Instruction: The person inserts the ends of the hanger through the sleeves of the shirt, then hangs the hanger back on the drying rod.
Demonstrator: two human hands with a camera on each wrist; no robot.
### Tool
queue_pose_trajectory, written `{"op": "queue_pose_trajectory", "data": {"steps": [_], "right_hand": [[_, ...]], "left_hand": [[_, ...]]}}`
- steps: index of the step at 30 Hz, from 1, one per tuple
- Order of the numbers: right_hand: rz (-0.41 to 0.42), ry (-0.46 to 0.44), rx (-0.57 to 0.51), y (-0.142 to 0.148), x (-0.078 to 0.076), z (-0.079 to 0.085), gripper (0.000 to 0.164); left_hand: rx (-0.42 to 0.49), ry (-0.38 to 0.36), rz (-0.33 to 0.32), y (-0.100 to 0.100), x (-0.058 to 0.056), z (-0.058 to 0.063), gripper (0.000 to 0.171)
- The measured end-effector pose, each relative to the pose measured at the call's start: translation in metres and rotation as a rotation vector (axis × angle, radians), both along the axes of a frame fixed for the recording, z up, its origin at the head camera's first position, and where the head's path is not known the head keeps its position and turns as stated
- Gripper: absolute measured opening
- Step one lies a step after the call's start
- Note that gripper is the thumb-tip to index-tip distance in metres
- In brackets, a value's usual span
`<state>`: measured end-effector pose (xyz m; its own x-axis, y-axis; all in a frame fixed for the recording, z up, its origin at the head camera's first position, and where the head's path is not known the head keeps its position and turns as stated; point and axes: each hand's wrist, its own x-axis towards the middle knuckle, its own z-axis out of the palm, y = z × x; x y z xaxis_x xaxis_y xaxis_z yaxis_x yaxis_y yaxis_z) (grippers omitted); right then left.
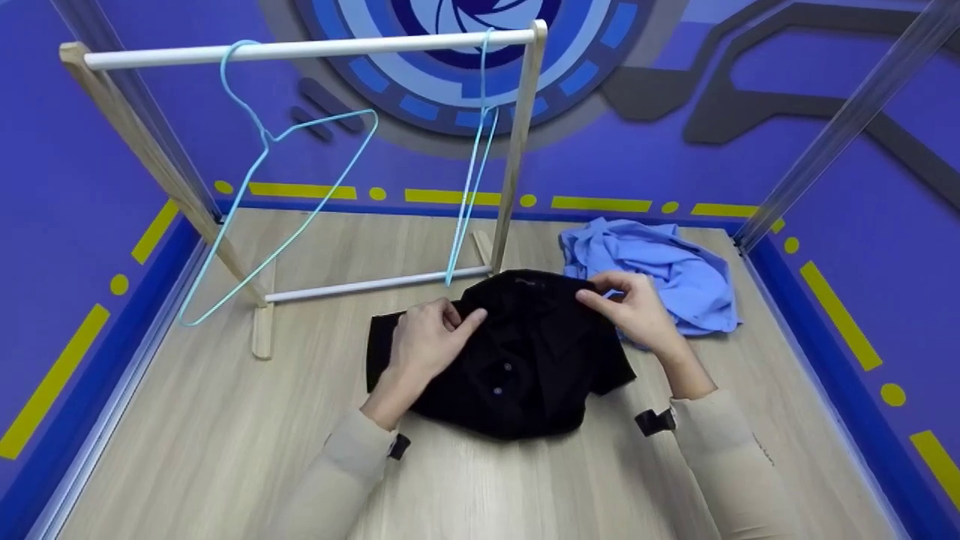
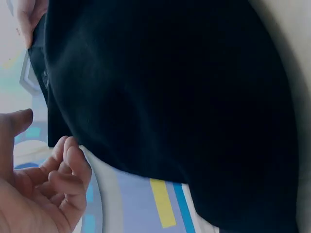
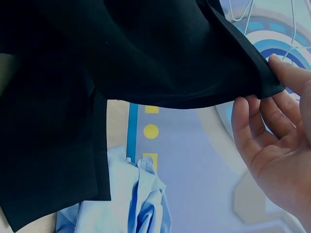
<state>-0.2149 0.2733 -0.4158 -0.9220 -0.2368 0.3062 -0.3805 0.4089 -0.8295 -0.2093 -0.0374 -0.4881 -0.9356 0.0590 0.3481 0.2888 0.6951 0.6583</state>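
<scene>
Blue walls [image 1: 45, 150] with yellow marks stand around a pale worktop [image 1: 225, 450]. On it, near the middle, is a black shirt [image 1: 525, 405] with two small buttons. The right hand [image 1: 634, 311] pinches the shirt's top edge. The left hand [image 1: 429, 337] has loosely bent fingers, thumb apart; I cannot tell if they touch the shirt. Behind are blue cloth [image 1: 652, 262] and a rack [image 1: 337, 50] with two hangers [image 1: 266, 136].
</scene>
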Motion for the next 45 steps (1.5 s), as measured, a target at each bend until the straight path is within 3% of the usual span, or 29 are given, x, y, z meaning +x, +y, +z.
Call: {"op": "queue_pose_trajectory", "data": {"steps": [6, 11, 20, 25, 30, 45], "right_hand": [[0.029, -0.002, 0.017, -0.005, 0.004, 0.002, 0.010], [0.051, 0.007, 0.040, -0.007, 0.007, 0.003, 0.009], [0.012, 0.015, 0.109, 0.008, -0.011, -0.027, 0.010], [0.005, -0.023, 0.159, 0.016, -0.016, -0.034, 0.009], [0.032, -0.032, 0.207, 0.021, -0.017, -0.040, 0.018], [0.011, -0.118, 0.317, 0.025, -0.018, -0.057, 0.030]], "left_hand": [[-0.118, 0.005, 0.024, 0.008, 0.001, -0.003, 0.057], [-0.148, -0.005, 0.008, 0.009, 0.002, -0.002, 0.042], [-0.082, -0.013, 0.016, 0.002, 0.000, 0.004, 0.017], [-0.001, 0.053, -0.005, -0.004, 0.000, 0.006, 0.013], [0.042, 0.107, -0.027, -0.008, -0.001, 0.008, 0.011], [0.058, 0.104, -0.056, -0.013, -0.001, 0.009, 0.010]]}}
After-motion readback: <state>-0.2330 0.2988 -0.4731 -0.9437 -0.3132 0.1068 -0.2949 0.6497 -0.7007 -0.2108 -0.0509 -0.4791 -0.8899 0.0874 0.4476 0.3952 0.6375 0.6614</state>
